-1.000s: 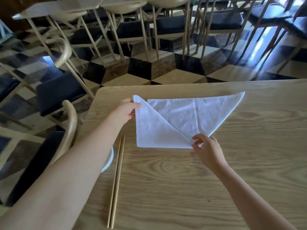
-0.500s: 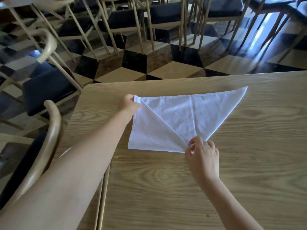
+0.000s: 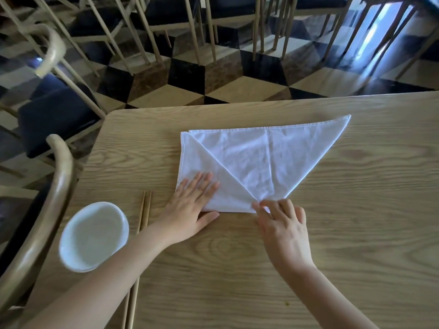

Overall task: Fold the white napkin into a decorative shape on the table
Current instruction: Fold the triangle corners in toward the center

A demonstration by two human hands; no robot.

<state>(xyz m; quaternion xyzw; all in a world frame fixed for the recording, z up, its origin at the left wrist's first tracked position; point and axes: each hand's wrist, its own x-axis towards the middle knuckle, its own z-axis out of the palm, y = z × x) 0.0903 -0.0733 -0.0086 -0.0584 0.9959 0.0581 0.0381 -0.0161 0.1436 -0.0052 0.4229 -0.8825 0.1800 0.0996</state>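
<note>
The white napkin (image 3: 261, 160) lies flat on the wooden table (image 3: 344, 233), folded to a triangle whose left corner is turned down into a smaller flap. My left hand (image 3: 190, 205) rests palm down with spread fingers on the lower left of that flap. My right hand (image 3: 282, 224) presses its fingertips onto the napkin's bottom point, where the flap's tip meets it. The napkin's right corner points to the far right, untouched.
A white bowl (image 3: 93, 236) stands near the table's left edge, with a pair of wooden chopsticks (image 3: 140, 252) lying beside it, partly under my left forearm. A curved wooden chair back (image 3: 47, 200) is at the left. More chairs stand on the checkered floor beyond.
My left hand let go of the napkin's upper left corner and came down to lie flat on the flap. The right hand stays on the bottom point. The camera tilted down.
</note>
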